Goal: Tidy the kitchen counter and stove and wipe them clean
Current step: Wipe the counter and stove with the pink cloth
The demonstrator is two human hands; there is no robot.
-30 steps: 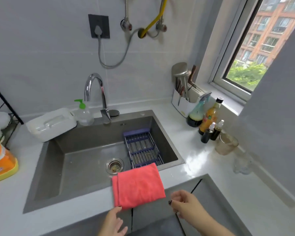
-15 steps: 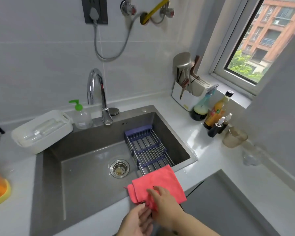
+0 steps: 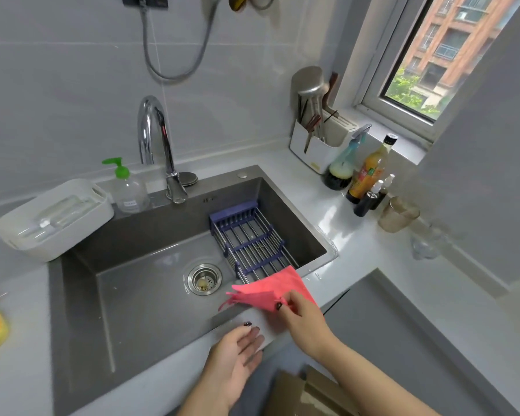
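Pink cloth (image 3: 272, 291) lifted and bunched at the sink's (image 3: 81, 295) front rim, no longer lying flat as a second ago | right hand (image 3: 305, 318) pinches its near edge | left hand (image 3: 237, 358) has drawn back, palm up, fingers relaxed, holding nothing | drain rack (image 3: 249, 244) just behind cloth

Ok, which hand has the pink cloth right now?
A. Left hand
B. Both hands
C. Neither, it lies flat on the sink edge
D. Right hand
D: the right hand pinches the pink cloth at the sink's front edge, while the left hand is open below it, off the cloth.
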